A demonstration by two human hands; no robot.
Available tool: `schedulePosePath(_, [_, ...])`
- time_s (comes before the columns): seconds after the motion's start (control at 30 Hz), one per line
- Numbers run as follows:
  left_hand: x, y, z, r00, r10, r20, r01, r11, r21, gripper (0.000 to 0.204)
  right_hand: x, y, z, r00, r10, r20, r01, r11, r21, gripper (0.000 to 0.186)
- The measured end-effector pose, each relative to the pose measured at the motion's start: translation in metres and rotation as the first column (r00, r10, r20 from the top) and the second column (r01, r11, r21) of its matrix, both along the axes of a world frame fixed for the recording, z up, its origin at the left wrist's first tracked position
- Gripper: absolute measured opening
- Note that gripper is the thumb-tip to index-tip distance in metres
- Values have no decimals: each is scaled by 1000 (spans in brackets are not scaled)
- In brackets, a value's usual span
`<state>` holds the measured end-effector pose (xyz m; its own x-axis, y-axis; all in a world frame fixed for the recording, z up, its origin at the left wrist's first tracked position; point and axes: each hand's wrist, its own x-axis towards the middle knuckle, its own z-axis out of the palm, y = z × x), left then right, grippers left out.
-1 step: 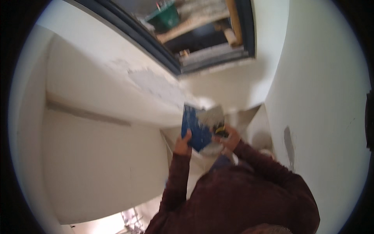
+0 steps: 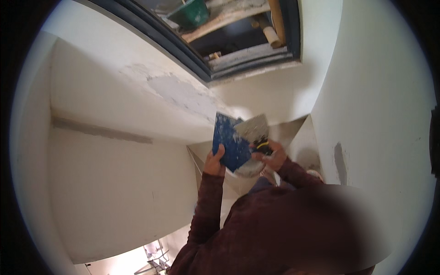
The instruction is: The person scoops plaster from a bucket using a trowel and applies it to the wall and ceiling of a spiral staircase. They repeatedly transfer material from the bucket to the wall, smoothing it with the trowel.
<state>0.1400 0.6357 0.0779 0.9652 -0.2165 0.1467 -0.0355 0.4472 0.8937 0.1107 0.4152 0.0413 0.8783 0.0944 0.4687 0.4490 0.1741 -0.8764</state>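
My left hand (image 2: 214,161) grips a blue plate (image 2: 228,147) by its lower left edge, the thumb lying on its face. Whitish plaster smears cover parts of the plate. In my right hand (image 2: 274,156) is a putty knife (image 2: 253,128) with a wide grey blade and a black handle with a yellow band. Its blade overlaps the plate's right side in this view; whether they touch I cannot tell. Behind the plate's lower corner shows a pale rounded thing (image 2: 252,168), too covered to name.
Ahead is a dark window frame (image 2: 208,75), with a green tub (image 2: 190,16) on a board beyond it. Grey filler patches mark the left wall (image 2: 183,95) and the right wall (image 2: 340,162). A metal rack (image 2: 157,256) stands at lower left.
The plate and both hands sit slightly higher in the picture. The putty knife's blade has shifted up a little and shows more sharply. Both hands keep their hold.
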Motion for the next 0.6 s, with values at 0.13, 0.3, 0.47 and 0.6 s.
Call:
schedulePosePath(0.13, [-94, 21, -19, 984, -145, 99, 143, 989, 28, 35, -134, 24, -21, 995, -101, -9, 101, 995, -16, 33])
schedulePosePath(0.3, [24, -37, 115, 980, -3, 201, -27, 989, 144, 33, 11, 8, 146, 998, -31, 58, 43, 977, -208, 30])
schedulePosePath(0.47, [59, -74, 108, 994, -101, -38, 107, 975, 197, 35, 60, -34, 158, 975, 43, -216, -83, 980, -181, 28])
schedulePosePath(0.6, [64, -75, 103, 982, -54, -182, 72, 993, 95, 37, 84, -28, 149, 983, -182, 36, 185, 947, -262, 26])
